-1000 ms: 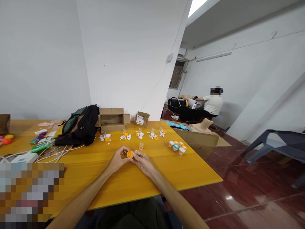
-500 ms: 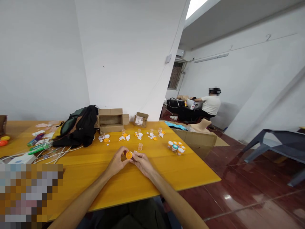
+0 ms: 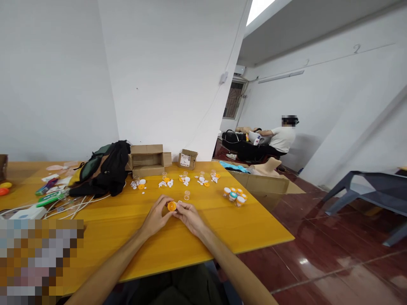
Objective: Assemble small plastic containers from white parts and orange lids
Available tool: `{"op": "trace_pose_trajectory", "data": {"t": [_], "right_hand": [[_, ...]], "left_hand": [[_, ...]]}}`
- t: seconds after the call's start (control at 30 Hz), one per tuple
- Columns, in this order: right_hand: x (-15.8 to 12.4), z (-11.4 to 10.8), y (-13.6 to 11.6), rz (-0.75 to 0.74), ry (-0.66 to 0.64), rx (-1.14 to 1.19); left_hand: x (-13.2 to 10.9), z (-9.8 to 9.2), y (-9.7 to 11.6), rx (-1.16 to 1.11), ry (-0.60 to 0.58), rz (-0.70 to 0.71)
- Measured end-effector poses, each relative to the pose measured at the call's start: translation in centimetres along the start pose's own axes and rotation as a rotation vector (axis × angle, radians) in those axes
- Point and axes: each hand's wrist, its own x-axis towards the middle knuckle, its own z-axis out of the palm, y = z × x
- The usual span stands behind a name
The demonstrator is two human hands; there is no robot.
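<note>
Above the yellow table (image 3: 203, 237), my left hand (image 3: 157, 216) pinches an orange round cap (image 3: 172, 206) from its left side. My right hand (image 3: 190, 217) has its thumb and fingers closed at the cap's right edge, so both hands grip it. The cap's round face is turned toward me. Just beyond my right hand stands a small clear cup (image 3: 186, 195). A little white piece lies beside the cup, partly hidden by my fingers.
Small piles of white pieces (image 3: 165, 183) with caps and clear cups line the table's back. Capped jars (image 3: 235, 195) cluster at right. Behind are cardboard boxes (image 3: 147, 160) and a black bag (image 3: 111, 169). Cables (image 3: 79, 205) lie left. A person (image 3: 282, 137) sits beyond.
My hands stay almost in the same place, both holding the orange cap. The view has shifted very slightly. The seated person's head has moved a little to the right.
</note>
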Motion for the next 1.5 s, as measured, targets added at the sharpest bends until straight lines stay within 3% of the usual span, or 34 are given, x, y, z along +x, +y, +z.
{"op": "trace_pose_trajectory", "data": {"t": [0.33,0.8,1.5], "right_hand": [[-0.3,0.6,-0.5,-0.027,0.029,-0.034],[-0.3,0.8,-0.4,-0.054,0.047,-0.051],[-0.4,0.7,-0.6,-0.062,0.011,-0.074]], "left_hand": [[-0.1,0.1,-0.3,0.139,0.061,0.100],[-0.1,0.1,-0.4,0.105,0.028,0.083],[-0.1,0.4,-1.3,0.134,0.069,0.049]]}}
